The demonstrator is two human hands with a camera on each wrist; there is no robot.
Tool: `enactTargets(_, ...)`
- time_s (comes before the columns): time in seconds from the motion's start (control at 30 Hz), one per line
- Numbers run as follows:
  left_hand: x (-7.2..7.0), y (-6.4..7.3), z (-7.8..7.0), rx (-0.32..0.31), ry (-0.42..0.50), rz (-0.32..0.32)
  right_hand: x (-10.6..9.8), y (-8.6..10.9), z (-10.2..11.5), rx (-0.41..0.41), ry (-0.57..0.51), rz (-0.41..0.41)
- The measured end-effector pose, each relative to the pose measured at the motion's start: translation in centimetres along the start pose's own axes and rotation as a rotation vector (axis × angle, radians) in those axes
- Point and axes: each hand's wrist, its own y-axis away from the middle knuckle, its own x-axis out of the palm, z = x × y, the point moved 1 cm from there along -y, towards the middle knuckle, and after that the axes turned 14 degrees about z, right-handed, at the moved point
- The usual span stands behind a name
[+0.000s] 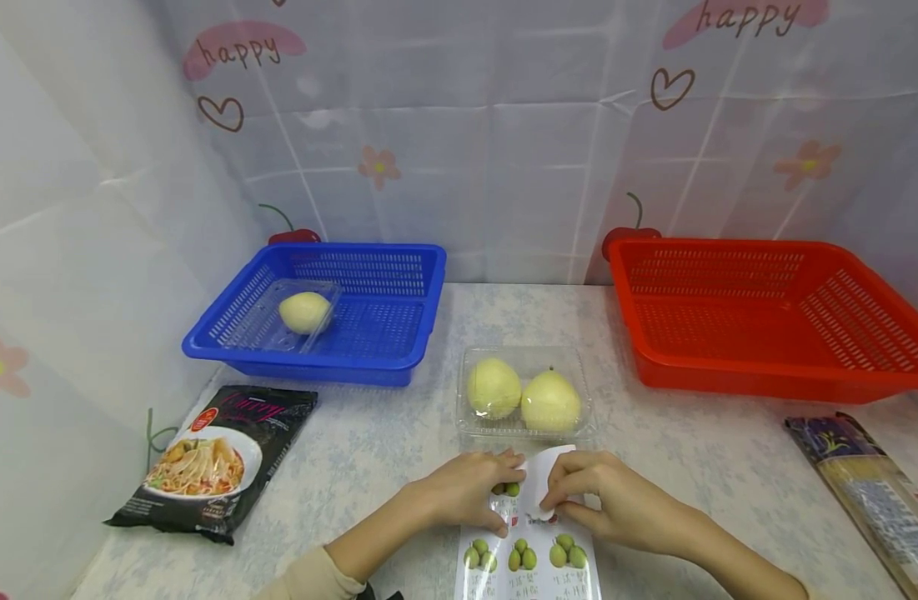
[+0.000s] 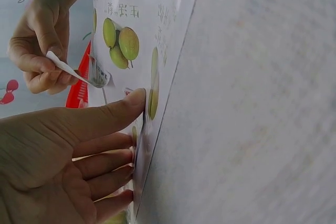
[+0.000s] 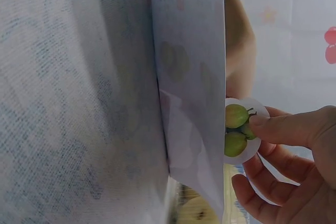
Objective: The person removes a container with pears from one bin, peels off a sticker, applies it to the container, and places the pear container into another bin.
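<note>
Head view: sticker sheet [image 1: 529, 537] between left hand [image 1: 469, 487], resting straight-fingered on it, and right hand [image 1: 604, 498], pinching sticker [image 3: 239, 132].

A white-bordered sticker [image 3: 239, 137] picturing green pears curls up, partly peeled, from a glossy white sheet [image 1: 537, 533] of matching stickers, one side raised off the pale, blue-mottled tabletop [image 1: 383, 433].

The person wears plain, pale cream fabric sleeves. The left sleeve [image 1: 308, 581], toward the near edge of the bench [image 1: 368, 450], ends in a close-fitting cuff partway up the forearm, so that the lower forearm and wrist are bare. Of the right sleeve [image 1: 802, 592] only a small sliver shows. The left hand [image 1: 469, 492] and right hand [image 1: 609, 496] are bare, with slender fingers.
</note>
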Motion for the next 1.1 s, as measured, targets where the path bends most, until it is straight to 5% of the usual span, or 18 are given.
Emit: enactTargets(1.1, 0.0, 0.0, -0.1, -0.006, 0.004, -0.017, -1.2, 0.2, 1.6, -0.040, 0.008, -0.014)
